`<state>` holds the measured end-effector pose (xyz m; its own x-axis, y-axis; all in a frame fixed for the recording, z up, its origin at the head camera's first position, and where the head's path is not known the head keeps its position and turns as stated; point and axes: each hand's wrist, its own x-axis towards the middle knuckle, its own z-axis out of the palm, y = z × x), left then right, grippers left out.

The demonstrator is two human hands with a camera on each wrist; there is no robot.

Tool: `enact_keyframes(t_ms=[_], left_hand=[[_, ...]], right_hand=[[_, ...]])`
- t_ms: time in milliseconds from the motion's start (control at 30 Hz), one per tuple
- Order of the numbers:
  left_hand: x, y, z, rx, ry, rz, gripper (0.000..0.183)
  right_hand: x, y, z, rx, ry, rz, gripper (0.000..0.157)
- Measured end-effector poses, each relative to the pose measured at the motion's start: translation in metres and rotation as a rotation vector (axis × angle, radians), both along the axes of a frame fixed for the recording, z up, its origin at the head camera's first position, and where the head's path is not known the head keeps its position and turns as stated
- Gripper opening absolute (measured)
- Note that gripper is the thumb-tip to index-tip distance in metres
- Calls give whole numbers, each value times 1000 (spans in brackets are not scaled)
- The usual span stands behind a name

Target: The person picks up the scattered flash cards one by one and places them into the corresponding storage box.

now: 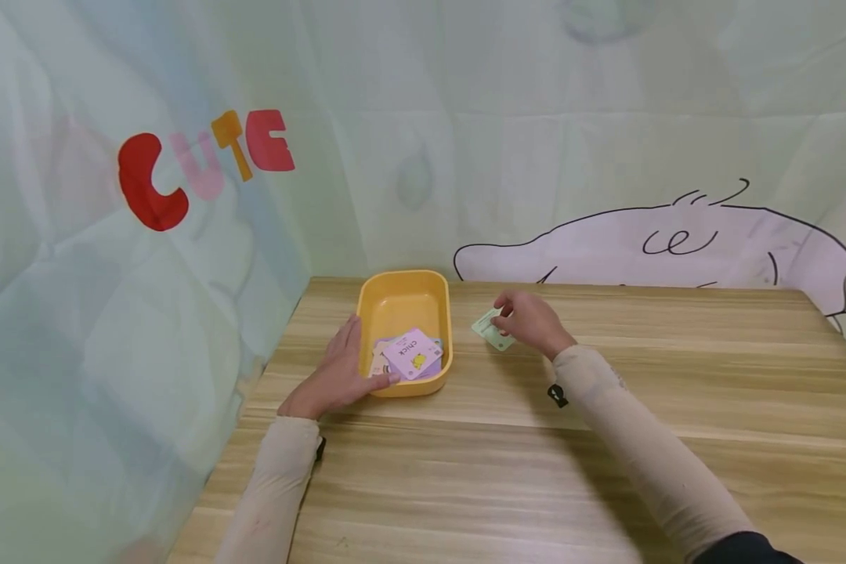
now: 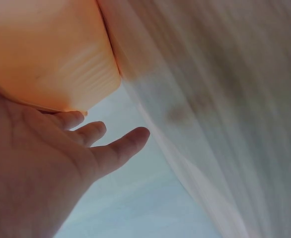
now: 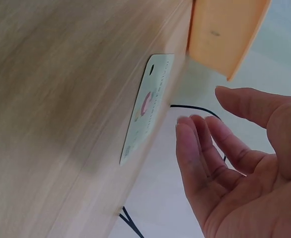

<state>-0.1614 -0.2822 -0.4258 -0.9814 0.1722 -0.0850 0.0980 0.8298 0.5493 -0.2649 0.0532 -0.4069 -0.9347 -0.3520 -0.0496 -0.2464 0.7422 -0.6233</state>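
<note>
My left hand [image 1: 337, 373] rests against the left side of a yellow plastic bin [image 1: 446, 333], its thumb over the near rim. In the left wrist view its fingers lie loosely extended along the bin's outer wall [image 2: 51, 54]. Several picture cards lie in the near half of the bin, a pink "chick" card [image 1: 412, 350] on top. Right of the bin, my right hand [image 1: 530, 319] hovers over a pale green card [image 1: 493, 335] on the table. The right wrist view shows a gap between its thumb and fingers, with the card [image 3: 148, 106] lying flat beyond the fingertips.
The wood-grain table [image 1: 423, 478] ends at a pale cloth backdrop [image 1: 423, 157] behind the bin. A second cloth side with the letters "CUTE" [image 1: 153, 184] borders the table on the left.
</note>
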Motion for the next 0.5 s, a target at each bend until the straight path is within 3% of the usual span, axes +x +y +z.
enact_keyframes(t_ms=[500], left_hand=[[1,0,-1,14,-3,-3,133]], right_hand=[[-14,-5,-12,128,-93,-80,66]])
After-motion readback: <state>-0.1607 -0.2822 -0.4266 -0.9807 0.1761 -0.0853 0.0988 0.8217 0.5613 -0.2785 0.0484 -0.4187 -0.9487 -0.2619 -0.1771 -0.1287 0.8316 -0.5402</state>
